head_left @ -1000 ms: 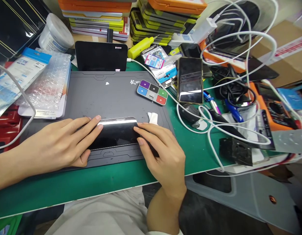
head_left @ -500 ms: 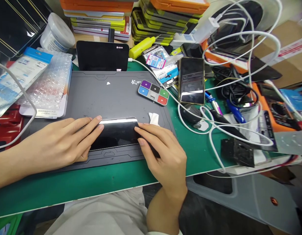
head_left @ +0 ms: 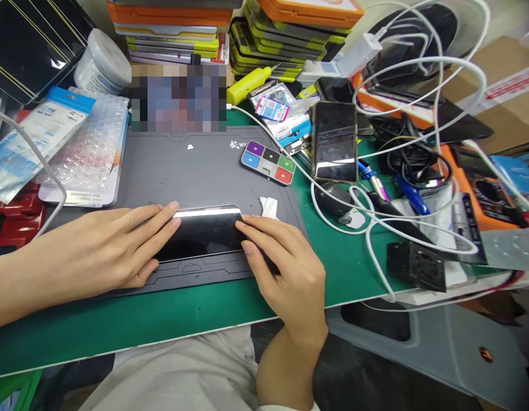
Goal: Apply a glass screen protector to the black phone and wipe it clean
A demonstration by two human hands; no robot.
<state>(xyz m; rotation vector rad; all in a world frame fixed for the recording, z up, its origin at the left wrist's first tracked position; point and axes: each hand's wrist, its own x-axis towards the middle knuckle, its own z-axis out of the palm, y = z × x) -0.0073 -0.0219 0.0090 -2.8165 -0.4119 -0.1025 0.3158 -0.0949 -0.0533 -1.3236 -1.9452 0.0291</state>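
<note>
A black smartphone (head_left: pixel 204 234) lies lengthwise, screen up, on a dark grey work mat (head_left: pixel 161 171). Across its left end rests my left hand (head_left: pixel 114 245), fingers stretched along the glass and thumb by the near edge; it holds that end. At the right end, my right hand (head_left: pixel 290 262) grips the corner and short edge between fingertips and thumb. A crumpled white tissue (head_left: pixel 269 206) sits just behind my right fingers. Beyond it is a small panel with coloured squares (head_left: pixel 268 162).
Behind the mat, a pixelated area (head_left: pixel 179 98) covers an upright device. To the right lie another phone (head_left: pixel 334 141), looping white cables (head_left: pixel 371 222) and a multimeter (head_left: pixel 489 191). Bubble wrap (head_left: pixel 95 142) and a white tub (head_left: pixel 102 63) are at left. Stacked cases (head_left: pixel 285 40) stand behind.
Both hands keep their places on the smartphone, with barely any shift in the left thumb. The upright device's dark screen is now covered by pixelation. The view has shifted slightly.
</note>
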